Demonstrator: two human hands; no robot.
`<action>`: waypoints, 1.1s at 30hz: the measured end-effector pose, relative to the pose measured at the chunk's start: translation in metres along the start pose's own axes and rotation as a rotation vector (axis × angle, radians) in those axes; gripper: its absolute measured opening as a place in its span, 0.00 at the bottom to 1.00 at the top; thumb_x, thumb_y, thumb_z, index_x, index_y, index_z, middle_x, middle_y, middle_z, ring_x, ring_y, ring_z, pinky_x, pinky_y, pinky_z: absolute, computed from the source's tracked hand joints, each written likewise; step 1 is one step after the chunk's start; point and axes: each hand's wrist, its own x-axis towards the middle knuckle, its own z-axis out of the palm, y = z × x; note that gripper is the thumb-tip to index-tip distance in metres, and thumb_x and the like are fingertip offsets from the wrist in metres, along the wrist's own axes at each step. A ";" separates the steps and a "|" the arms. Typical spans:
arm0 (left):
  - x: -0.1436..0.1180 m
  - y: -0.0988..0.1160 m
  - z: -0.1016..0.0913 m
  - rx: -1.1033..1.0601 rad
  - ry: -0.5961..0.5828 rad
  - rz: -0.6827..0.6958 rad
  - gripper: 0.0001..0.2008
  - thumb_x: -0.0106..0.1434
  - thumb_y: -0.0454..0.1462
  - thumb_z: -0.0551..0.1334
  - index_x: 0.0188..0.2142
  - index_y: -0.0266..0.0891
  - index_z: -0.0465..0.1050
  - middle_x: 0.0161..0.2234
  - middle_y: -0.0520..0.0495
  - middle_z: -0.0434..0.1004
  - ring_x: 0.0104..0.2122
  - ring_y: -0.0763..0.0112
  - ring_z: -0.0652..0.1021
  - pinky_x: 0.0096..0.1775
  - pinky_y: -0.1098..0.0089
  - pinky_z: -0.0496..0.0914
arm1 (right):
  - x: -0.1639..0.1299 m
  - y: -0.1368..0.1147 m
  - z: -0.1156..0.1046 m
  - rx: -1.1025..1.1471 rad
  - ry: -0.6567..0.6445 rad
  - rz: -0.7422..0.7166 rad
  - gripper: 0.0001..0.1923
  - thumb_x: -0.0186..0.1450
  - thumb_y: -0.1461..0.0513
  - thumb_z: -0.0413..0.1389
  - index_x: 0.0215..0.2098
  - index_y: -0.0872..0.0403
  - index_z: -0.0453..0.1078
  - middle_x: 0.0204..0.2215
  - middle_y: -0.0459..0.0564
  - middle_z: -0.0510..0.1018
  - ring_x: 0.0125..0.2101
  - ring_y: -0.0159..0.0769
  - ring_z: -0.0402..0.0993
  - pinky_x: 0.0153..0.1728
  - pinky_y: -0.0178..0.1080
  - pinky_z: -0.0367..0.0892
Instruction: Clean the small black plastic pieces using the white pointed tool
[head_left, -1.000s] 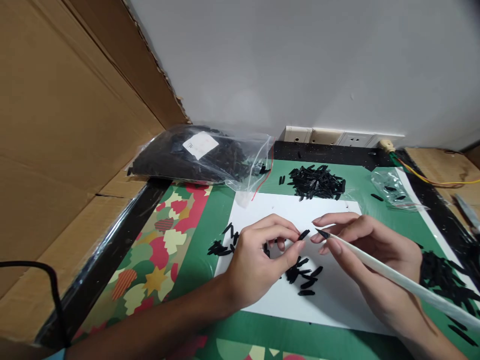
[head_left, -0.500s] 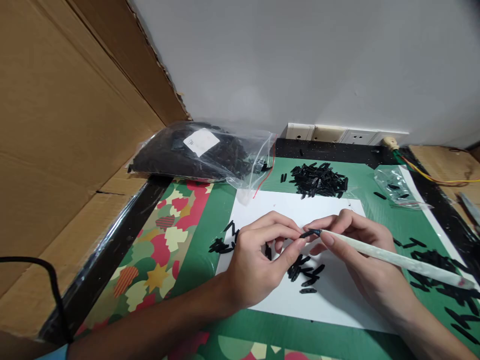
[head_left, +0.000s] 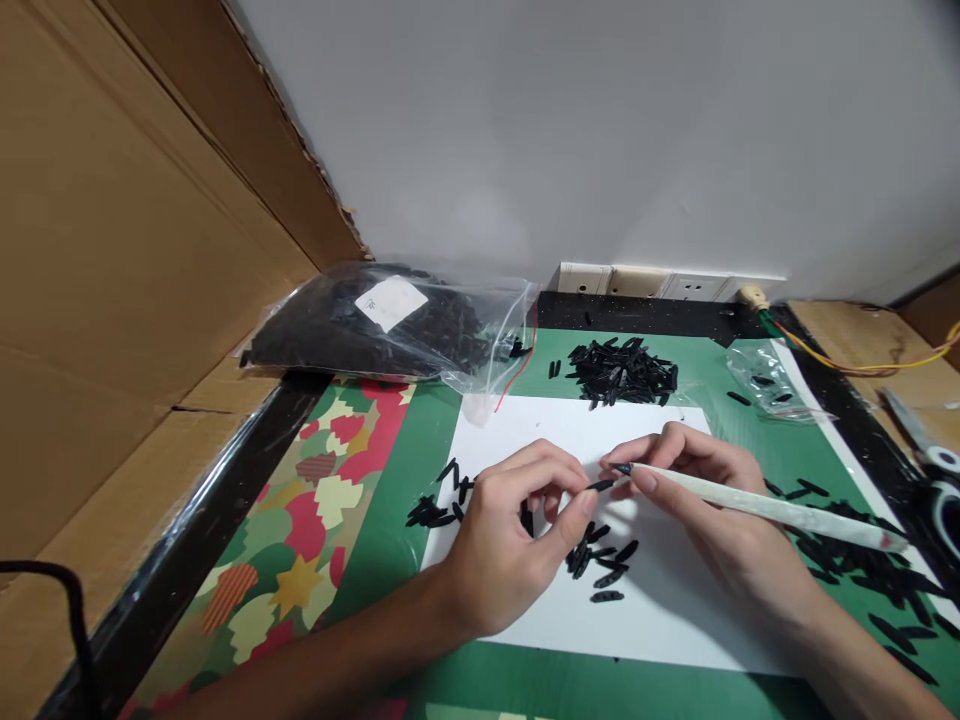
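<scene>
Between its thumb and index finger, my left hand [head_left: 510, 545] pinches a small, slim black piece [head_left: 599, 485]. My right hand [head_left: 724, 515] grips a long whitish pen-like tool [head_left: 780, 510] with a dark pointed tip, close to its front end. That tip sits just above and right of the pinched piece, with a small gap. Under the hands lies a white sheet of paper [head_left: 675, 620]. A loose cluster of similar black pieces [head_left: 589, 550] rests on it, partly behind my left hand. Another black piece shows in the shadow of my left palm.
At the back is a heap of black pieces [head_left: 622, 370]. More lie on the right [head_left: 862, 555] and left [head_left: 431, 510]. A large clear bag of dark pieces [head_left: 337, 325] stands back left, a small clear bag [head_left: 772, 375] back right. Scissors [head_left: 941, 460] lie at the right edge.
The tool's tip, which was at the black piece, has moved apart from it, and the piece now tilts differently in my left fingers. The whole view has shifted slightly.
</scene>
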 end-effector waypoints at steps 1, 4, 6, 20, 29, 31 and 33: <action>0.000 0.001 -0.001 0.007 -0.031 0.002 0.08 0.72 0.33 0.65 0.34 0.37 0.76 0.35 0.47 0.79 0.31 0.74 0.75 0.34 0.72 0.69 | 0.004 0.000 -0.005 -0.107 0.026 -0.012 0.16 0.70 0.54 0.68 0.30 0.52 0.73 0.42 0.52 0.88 0.38 0.39 0.84 0.39 0.37 0.77; 0.000 0.003 -0.001 0.081 -0.137 0.038 0.08 0.70 0.31 0.63 0.32 0.38 0.72 0.35 0.48 0.78 0.34 0.71 0.76 0.37 0.69 0.70 | 0.014 0.003 -0.022 -0.506 0.175 -0.084 0.17 0.70 0.51 0.65 0.29 0.51 0.73 0.42 0.53 0.87 0.37 0.43 0.82 0.36 0.40 0.74; -0.003 0.003 0.000 0.189 -0.216 0.075 0.08 0.68 0.29 0.63 0.31 0.39 0.71 0.36 0.48 0.77 0.37 0.69 0.76 0.42 0.67 0.69 | 0.020 0.008 -0.033 -0.684 0.281 -0.151 0.16 0.69 0.50 0.63 0.29 0.51 0.72 0.41 0.54 0.87 0.36 0.44 0.82 0.36 0.42 0.72; -0.010 -0.004 0.003 0.431 -0.399 0.221 0.09 0.61 0.28 0.68 0.29 0.38 0.69 0.43 0.48 0.75 0.42 0.66 0.74 0.46 0.63 0.62 | 0.046 0.033 -0.043 -0.823 0.327 -0.243 0.15 0.70 0.53 0.60 0.29 0.51 0.70 0.41 0.54 0.86 0.30 0.39 0.77 0.33 0.41 0.69; -0.012 0.000 0.002 0.399 -0.328 0.257 0.05 0.62 0.28 0.64 0.32 0.37 0.69 0.41 0.47 0.71 0.40 0.67 0.73 0.45 0.63 0.63 | 0.040 0.030 -0.037 -0.856 0.308 -0.249 0.13 0.73 0.54 0.58 0.32 0.50 0.69 0.46 0.56 0.84 0.45 0.51 0.80 0.43 0.47 0.69; -0.012 0.000 0.001 0.387 -0.297 0.256 0.05 0.63 0.28 0.63 0.33 0.37 0.70 0.40 0.47 0.71 0.39 0.67 0.73 0.44 0.63 0.63 | 0.040 0.030 -0.037 -0.832 0.322 -0.255 0.14 0.73 0.53 0.58 0.31 0.50 0.68 0.45 0.55 0.85 0.45 0.51 0.80 0.42 0.46 0.69; -0.012 -0.001 -0.001 0.365 -0.261 0.248 0.05 0.64 0.28 0.62 0.35 0.38 0.72 0.41 0.47 0.72 0.39 0.67 0.72 0.44 0.63 0.64 | 0.040 0.029 -0.038 -0.795 0.353 -0.262 0.14 0.71 0.53 0.60 0.31 0.49 0.69 0.44 0.54 0.86 0.44 0.51 0.81 0.42 0.46 0.70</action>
